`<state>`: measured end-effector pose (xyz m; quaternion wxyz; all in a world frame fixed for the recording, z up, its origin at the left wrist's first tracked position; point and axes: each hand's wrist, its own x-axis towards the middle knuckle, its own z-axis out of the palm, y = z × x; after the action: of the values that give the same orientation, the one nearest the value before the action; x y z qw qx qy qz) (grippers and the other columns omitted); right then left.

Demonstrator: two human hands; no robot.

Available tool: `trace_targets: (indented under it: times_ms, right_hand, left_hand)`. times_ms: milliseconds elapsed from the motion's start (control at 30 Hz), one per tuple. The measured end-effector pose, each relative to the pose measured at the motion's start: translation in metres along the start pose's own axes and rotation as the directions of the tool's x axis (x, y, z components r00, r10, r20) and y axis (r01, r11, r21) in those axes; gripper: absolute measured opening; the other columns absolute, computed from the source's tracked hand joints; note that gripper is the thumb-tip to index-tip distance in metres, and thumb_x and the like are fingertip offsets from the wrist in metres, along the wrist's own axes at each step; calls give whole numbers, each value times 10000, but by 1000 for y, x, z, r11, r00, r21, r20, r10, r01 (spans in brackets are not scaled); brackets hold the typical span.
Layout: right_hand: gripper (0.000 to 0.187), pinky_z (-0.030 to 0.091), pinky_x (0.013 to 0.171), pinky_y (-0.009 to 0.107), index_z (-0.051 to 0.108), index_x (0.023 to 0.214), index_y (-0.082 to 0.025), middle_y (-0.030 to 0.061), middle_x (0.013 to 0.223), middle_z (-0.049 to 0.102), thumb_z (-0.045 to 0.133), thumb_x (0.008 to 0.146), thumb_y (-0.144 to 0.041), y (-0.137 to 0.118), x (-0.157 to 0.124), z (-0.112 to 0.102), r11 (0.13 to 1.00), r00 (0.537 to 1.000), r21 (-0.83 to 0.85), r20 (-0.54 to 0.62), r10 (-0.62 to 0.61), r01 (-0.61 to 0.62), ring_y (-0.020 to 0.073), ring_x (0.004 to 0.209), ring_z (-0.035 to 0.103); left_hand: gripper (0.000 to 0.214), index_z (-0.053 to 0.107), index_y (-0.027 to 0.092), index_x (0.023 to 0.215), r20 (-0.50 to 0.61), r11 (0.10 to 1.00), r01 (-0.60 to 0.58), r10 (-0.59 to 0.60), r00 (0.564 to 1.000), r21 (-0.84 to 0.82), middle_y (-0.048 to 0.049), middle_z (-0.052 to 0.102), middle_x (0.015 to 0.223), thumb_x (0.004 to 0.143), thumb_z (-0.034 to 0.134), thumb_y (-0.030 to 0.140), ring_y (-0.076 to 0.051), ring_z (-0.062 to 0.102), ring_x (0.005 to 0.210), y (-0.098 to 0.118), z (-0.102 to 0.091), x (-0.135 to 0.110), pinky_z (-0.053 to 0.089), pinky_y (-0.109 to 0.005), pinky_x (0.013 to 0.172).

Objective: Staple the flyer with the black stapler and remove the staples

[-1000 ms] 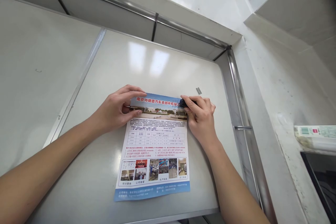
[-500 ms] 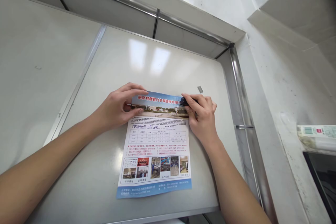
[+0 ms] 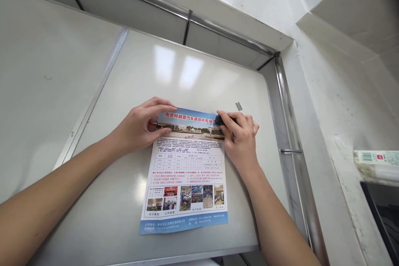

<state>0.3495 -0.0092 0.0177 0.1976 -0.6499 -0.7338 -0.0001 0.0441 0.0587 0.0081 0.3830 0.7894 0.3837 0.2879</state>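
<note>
A printed leaflet (image 3: 189,162) with red Chinese characters, a table and small photos lies upright in my view on the white surface. My left hand (image 3: 146,122) grips its upper left edge, thumb on the front and fingers along the top. At the upper right corner, my right hand (image 3: 241,133) is closed round what looks like a small black stapler (image 3: 220,119), largely hidden by the fingers. Its dark end overlaps the end of the red title. A short grey strip, perhaps staples (image 3: 238,106), lies just above my right hand.
The white tabletop (image 3: 199,83) has a metal seam (image 3: 96,91) on the left and a metal-tube frame (image 3: 286,99) along the back and right. A clear packet with a label (image 3: 377,158) and a dark screen-like panel (image 3: 382,212) are at far right.
The view has shifted very slightly. Both hands keep their hold at the leaflet's upper corners, with no clear movement.
</note>
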Motion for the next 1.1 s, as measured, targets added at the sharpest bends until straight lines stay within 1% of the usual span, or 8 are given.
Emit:
trace_targets:
  times_ms: [267, 467, 600, 733, 800, 867, 967, 1100]
  right_hand:
    - [556, 316, 1044, 530, 675, 1353, -373, 51, 1218, 699, 493, 941, -46, -2, 2, 1, 997, 998, -83, 57, 3, 2, 290, 1122, 557]
    - [663, 285, 1078, 544, 668, 1345, -333, 62, 1242, 699, 512, 823, 44, -13, 1, 4, 976, 995, -215, 96, -17, 37, 299, 1145, 531]
    - [608, 335, 1052, 502, 658, 1363, -336, 60, 1239, 703, 509, 882, 5, -7, 0, 2, 992, 999, -128, 34, -5, 10, 283, 1130, 562]
    - [496, 374, 1002, 481, 645, 1389, -337, 64, 1215, 713, 483, 984, -101, 11, 0, -5, 992, 988, -6, -92, 122, -124, 279, 1114, 591]
    - [482, 379, 996, 498, 638, 1399, -345, 67, 1212, 712, 478, 998, -132, 18, 1, -8, 983, 975, 2, -127, 182, -183, 290, 1114, 588]
    - [499, 399, 997, 510, 615, 1435, -348, 75, 1227, 703, 486, 995, -151, 22, 1, -10, 978, 970, 8, -126, 206, -207, 301, 1124, 582]
    - [574, 446, 975, 515, 566, 1501, -333, 99, 1256, 688, 505, 963, -144, 23, 1, -10, 978, 971, 17, -113, 208, -208, 320, 1129, 575]
    - [584, 483, 905, 494, 592, 1466, -258, 130, 1203, 700, 514, 909, -100, 29, 1, -8, 971, 965, 7, -112, 237, -237, 337, 1081, 580]
  left_hand:
    - [388, 696, 252, 1305, 6, 1000, 2, -2, 1000, -2, -95, 618, 1390, 924, 744, 306, -138, 653, 857, 0, 0, 1, 607, -233, 581]
    - [401, 692, 256, 1318, 9, 1000, 28, -28, 1000, 15, -92, 616, 1404, 922, 738, 294, -104, 616, 760, 1, 0, 0, 606, -244, 578]
    - [383, 683, 253, 1327, 3, 999, 16, -16, 1000, 45, -96, 607, 1416, 946, 698, 288, -139, 658, 850, 1, 1, -1, 607, -250, 590]
    - [368, 672, 255, 1335, 12, 996, -4, 3, 1000, 94, -101, 616, 1419, 970, 648, 299, -198, 694, 975, 1, 2, -1, 606, -268, 585]
    - [368, 666, 256, 1339, 13, 993, -14, 13, 1000, 118, -104, 619, 1428, 975, 633, 301, -235, 697, 1065, 1, 2, -1, 634, -304, 647]
    - [370, 657, 260, 1344, 11, 984, -48, 47, 999, 169, -100, 630, 1425, 977, 625, 292, -273, 672, 1184, 1, 3, 0, 660, -387, 810]
    - [367, 645, 271, 1343, 8, 960, -99, 101, 995, 261, -92, 648, 1412, 977, 620, 278, -307, 620, 1289, 0, 3, 0, 604, -510, 1011]
    - [341, 646, 265, 1316, 18, 945, -109, 109, 994, 309, -102, 615, 1462, 978, 607, 273, -323, 583, 1333, 0, 3, 0, 556, -559, 1070]
